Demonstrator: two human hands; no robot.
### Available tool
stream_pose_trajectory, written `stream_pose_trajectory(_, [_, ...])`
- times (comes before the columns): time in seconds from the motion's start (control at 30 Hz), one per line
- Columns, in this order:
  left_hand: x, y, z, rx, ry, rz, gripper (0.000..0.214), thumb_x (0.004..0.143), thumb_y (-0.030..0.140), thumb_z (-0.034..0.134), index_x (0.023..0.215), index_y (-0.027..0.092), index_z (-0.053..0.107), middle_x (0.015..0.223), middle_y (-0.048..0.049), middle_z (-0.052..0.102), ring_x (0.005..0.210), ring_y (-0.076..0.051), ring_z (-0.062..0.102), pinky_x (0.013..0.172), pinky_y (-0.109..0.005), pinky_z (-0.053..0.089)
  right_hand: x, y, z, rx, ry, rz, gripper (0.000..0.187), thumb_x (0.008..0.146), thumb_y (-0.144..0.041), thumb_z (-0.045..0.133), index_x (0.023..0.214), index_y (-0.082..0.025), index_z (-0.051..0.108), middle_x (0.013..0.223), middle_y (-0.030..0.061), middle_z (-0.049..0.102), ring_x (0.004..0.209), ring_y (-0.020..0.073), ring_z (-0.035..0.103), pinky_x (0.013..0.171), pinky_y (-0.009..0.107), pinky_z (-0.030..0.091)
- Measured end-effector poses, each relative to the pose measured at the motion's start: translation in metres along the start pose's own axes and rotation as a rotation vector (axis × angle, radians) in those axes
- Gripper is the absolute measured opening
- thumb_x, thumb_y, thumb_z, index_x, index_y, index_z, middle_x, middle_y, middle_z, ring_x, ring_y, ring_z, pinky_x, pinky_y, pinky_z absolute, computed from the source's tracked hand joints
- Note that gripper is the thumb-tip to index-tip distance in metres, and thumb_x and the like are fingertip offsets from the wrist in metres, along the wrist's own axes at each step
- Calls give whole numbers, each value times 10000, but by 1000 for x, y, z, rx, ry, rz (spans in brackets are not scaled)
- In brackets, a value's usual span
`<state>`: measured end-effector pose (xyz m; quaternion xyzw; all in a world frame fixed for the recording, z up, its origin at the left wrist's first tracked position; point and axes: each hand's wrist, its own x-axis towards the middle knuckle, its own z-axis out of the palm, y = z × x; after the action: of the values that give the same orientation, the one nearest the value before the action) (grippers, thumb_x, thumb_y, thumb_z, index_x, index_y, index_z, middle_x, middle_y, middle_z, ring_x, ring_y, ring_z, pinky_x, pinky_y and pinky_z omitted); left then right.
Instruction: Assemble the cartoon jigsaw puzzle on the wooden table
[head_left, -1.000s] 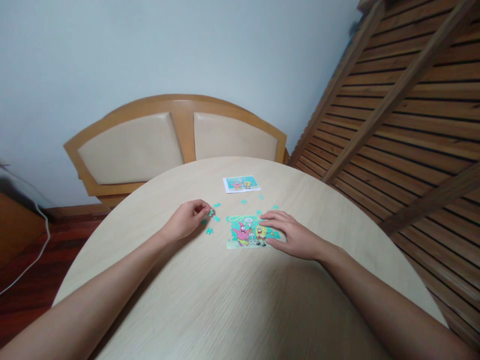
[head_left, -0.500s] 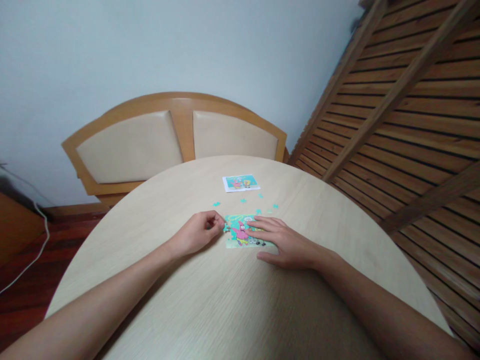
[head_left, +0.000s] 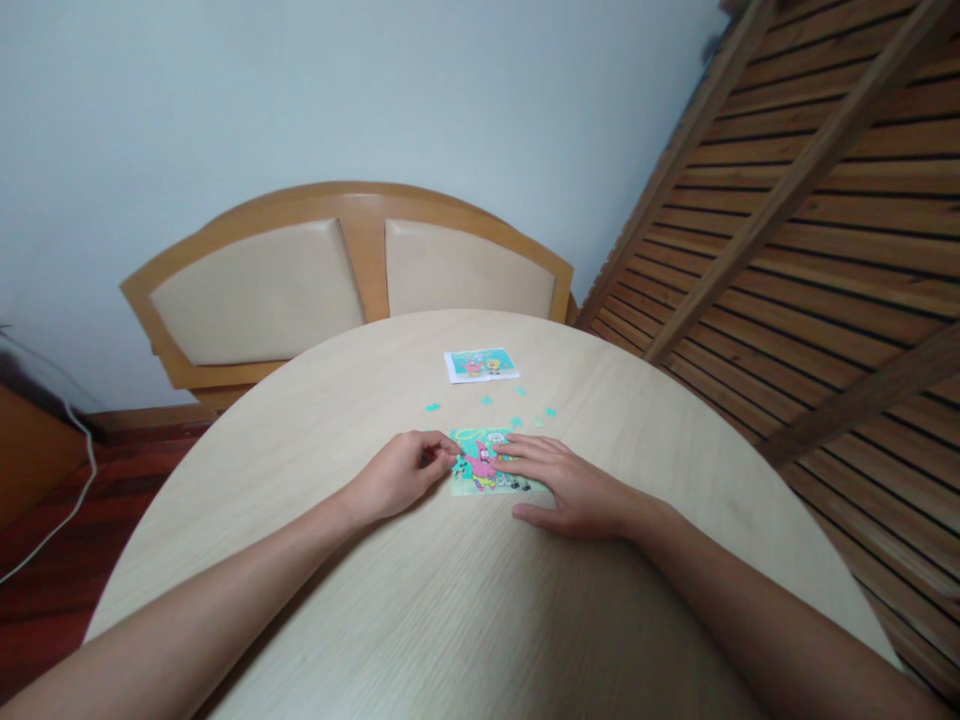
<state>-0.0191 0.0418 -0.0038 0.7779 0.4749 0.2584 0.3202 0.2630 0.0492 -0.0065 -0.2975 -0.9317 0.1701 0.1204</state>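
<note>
A partly assembled jigsaw puzzle [head_left: 482,468] with a pink starfish cartoon figure lies flat on the table. At its left edge, the thumb and index finger of my left hand [head_left: 405,472] are pinched together on a puzzle piece, largely covered by the fingertips. My right hand [head_left: 574,485] rests palm down over the puzzle's right part, fingers stretched out and thumb apart, hiding some of the picture. Several loose teal pieces, among them one puzzle piece [head_left: 433,407] at the left and another piece [head_left: 551,412] at the right, lie beyond the puzzle.
A folded picture sheet [head_left: 482,366] with the same cartoon lies farther back on the round wooden table [head_left: 360,620]. Behind the table stands a padded chair back [head_left: 259,290] against the wall. Slatted wooden boards [head_left: 810,200] rise at the right; a white cable [head_left: 91,480] hangs at the left.
My left hand has moved slightly right, bringing its pinched fingertips over the notch in the puzzle's left edge. My right hand has stayed in place.
</note>
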Motion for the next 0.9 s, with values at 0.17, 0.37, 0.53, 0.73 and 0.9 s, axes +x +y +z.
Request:
stream_pose_trajectory(0.17, [2, -2, -3, 51, 45, 0, 302, 934, 357, 499, 1001, 179, 734, 928, -65, 762, 819, -212, 666, 764, -326, 498, 0, 0, 0, 6, 12, 6, 625, 893, -500, 655, 1467, -305, 504, 1548, 64, 463, 1448, 308, 369, 1197, 525, 266])
stream_pose_trajectory(0.37, [6, -7, -5, 38, 104, -1, 297, 930, 330, 520, 1052, 156, 728, 967, -79, 765, 838, -200, 676, 771, -295, 498, 1, 0, -2, -34, 10, 52, 650, 893, -514, 641, 1463, -230, 509, 1535, 108, 473, 1435, 315, 384, 1186, 519, 283])
stream_pose_trajectory(0.53, [6, -6, -4, 36, 96, 31, 295, 932, 306, 519, 1057, 166, 746, 1017, -80, 773, 857, -205, 686, 788, -302, 509, 1, -2, -4, -45, 24, 30, 572, 882, -461, 665, 1402, -243, 572, 1505, 95, 510, 1408, 301, 419, 1179, 497, 297])
stream_pose_trajectory(0.73, [5, -4, -3, 50, 103, 74, 288, 942, 292, 509, 1031, 170, 753, 974, -72, 773, 808, -193, 672, 743, -294, 498, 1, -3, -5, -39, 70, -1, 515, 855, -422, 708, 1332, -246, 624, 1429, 97, 577, 1345, 299, 482, 1141, 487, 341])
stream_pose_trajectory(0.9, [0, 2, 4, 50, 114, 85, 294, 948, 345, 538, 1097, 168, 720, 903, -65, 735, 805, -196, 640, 745, -306, 485, 7, -15, 1, 23, 239, 10, 348, 915, -351, 654, 1238, -219, 659, 1244, 101, 690, 1187, 266, 598, 1039, 444, 433])
